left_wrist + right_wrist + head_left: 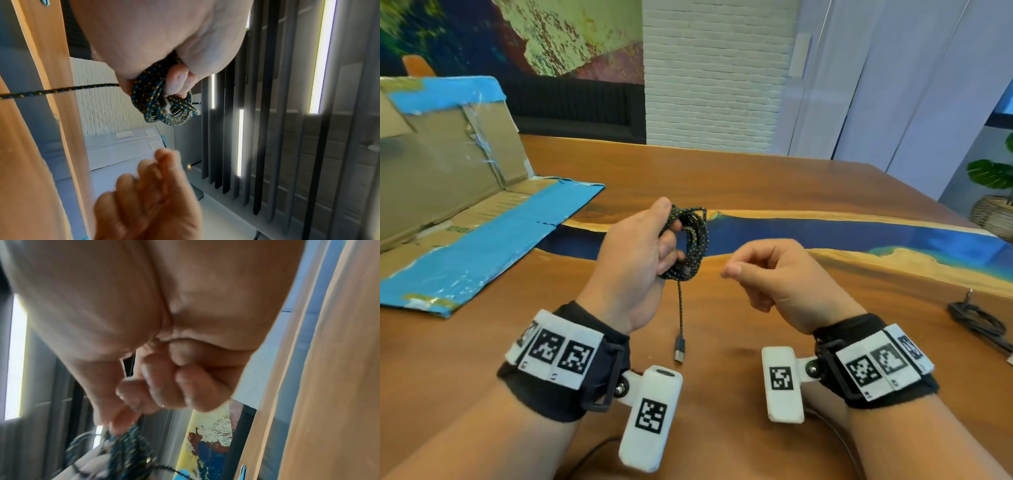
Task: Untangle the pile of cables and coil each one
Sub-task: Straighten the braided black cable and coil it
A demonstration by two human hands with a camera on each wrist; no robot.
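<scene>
Wooden table (774, 192) with a blue resin river. My left hand (635, 260) grips the braided USB cable (693, 240) coil; its tail hangs at six o'clock. My right hand (774, 274), curled and holding nothing, should wrap that tail snugly.

Your left hand (635, 260) grips a cable (690, 240) sheathed in woven braid, matt black flecked with yellow and blue; its hanging plug (679, 349) looks like dull metal on dark plastic. The table (756, 185) under you is polished brown wood with a glossy blue resin band. At its left edge lies matt brown cardboard (448, 164) with shiny, wrinkled blue tape.
</scene>
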